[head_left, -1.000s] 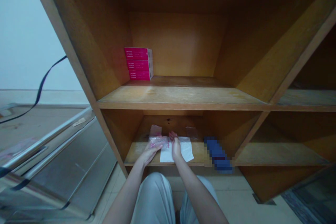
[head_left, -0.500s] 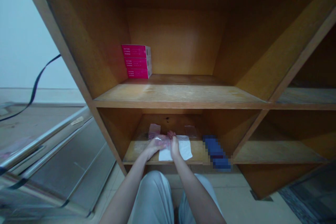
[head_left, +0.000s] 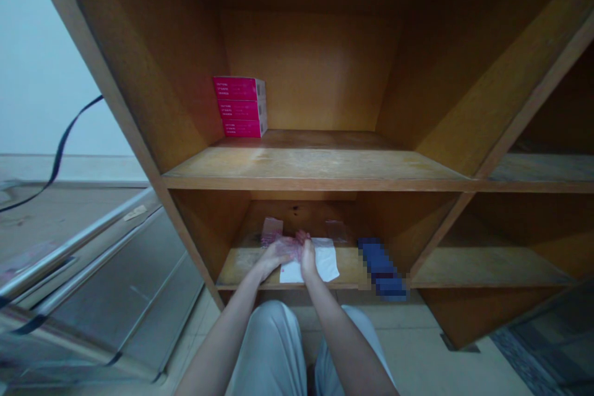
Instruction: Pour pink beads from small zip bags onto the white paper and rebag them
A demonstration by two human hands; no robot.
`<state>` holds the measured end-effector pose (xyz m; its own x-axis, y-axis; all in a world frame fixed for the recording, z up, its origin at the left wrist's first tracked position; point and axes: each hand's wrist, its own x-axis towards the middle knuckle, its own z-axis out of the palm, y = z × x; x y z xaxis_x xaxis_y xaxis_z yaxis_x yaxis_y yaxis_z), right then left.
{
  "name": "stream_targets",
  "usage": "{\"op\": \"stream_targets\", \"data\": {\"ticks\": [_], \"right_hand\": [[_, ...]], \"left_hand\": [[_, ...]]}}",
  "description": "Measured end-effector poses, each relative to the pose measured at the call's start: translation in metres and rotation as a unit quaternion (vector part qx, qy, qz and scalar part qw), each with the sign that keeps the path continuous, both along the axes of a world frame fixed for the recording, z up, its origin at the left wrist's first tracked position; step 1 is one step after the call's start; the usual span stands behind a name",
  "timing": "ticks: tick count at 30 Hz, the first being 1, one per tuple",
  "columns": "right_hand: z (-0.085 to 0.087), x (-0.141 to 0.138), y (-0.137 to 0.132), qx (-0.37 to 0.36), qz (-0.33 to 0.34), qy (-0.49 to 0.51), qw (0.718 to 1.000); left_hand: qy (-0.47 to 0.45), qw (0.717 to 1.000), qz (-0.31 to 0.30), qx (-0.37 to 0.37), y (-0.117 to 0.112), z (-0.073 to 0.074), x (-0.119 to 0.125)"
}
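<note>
On the lower wooden shelf (head_left: 288,266), my left hand (head_left: 273,261) and my right hand (head_left: 307,260) meet on a clear plastic bag (head_left: 290,249) with pink print, bunching it between them. Under my right hand lies a white sheet of paper (head_left: 322,263). Just behind my left hand sits a small pink-and-clear packet (head_left: 271,230), and a clear plastic sleeve (head_left: 336,232) lies further back. Several magenta boxes (head_left: 240,107) stand stacked on the shelf above, out of reach of neither hand's contact.
A blurred blue object (head_left: 383,269) hangs over the lower shelf's front edge to the right. Further wooden compartments (head_left: 496,266) extend right. At left stands a stainless steel panel (head_left: 125,284) with a black strap (head_left: 58,158). My light grey trousers (head_left: 264,352) show below.
My left hand has closed in toward my right hand, bunching the bag tighter between them. The whole view has shifted slightly left and up.
</note>
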<state>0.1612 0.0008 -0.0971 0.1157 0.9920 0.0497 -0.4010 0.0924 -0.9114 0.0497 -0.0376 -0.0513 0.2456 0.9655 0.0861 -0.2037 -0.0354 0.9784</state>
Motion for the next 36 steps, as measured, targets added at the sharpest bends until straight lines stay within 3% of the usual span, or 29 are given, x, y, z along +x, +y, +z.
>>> {"op": "stream_targets", "data": {"ticks": [14,27,31,36], "right_hand": [[0.011,0.005,-0.009,0.033,-0.033,-0.017,0.999],[0.046,0.005,-0.027,0.083,-0.114,-0.127,0.982],[0.056,0.005,-0.051,0.152,-0.059,-0.288,0.944],[0.051,-0.002,-0.083,0.229,0.011,-0.481,0.846]], "left_hand": [[-0.044,0.990,0.131,0.007,-0.002,-0.008,0.001],[-0.111,0.984,0.137,-0.004,-0.001,-0.009,0.001],[-0.121,0.983,0.140,-0.007,-0.001,-0.011,0.000],[-0.146,0.979,0.135,-0.041,-0.003,-0.007,0.001]]}}
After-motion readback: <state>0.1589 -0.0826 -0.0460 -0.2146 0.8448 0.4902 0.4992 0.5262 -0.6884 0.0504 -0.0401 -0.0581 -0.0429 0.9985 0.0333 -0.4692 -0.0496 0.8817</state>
